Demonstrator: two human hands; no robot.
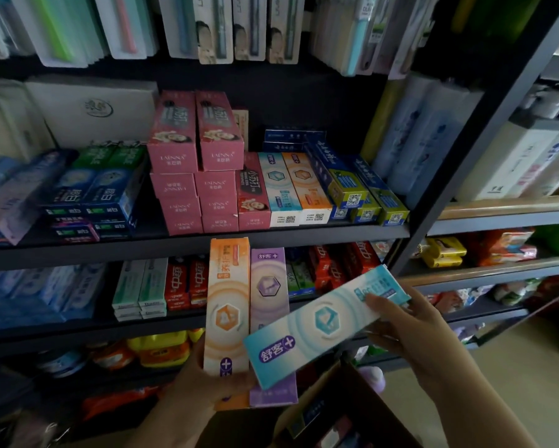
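Cardboard carton [342, 412] low before me, I held the teal toothpaste box [323, 321] slantwise below the front edge of the middle shelf [304, 236]. My right hand [410, 331] pinched its far end, thumb on top and wrist bent inward, while my left hand [207, 379] gripped the orange box [228, 305] and purple box [268, 286] upright from below. Shelving it well, I judged, meant turning it end-on and sliding it squarely onto its teal twin [276, 185] toward the shelf's right end.
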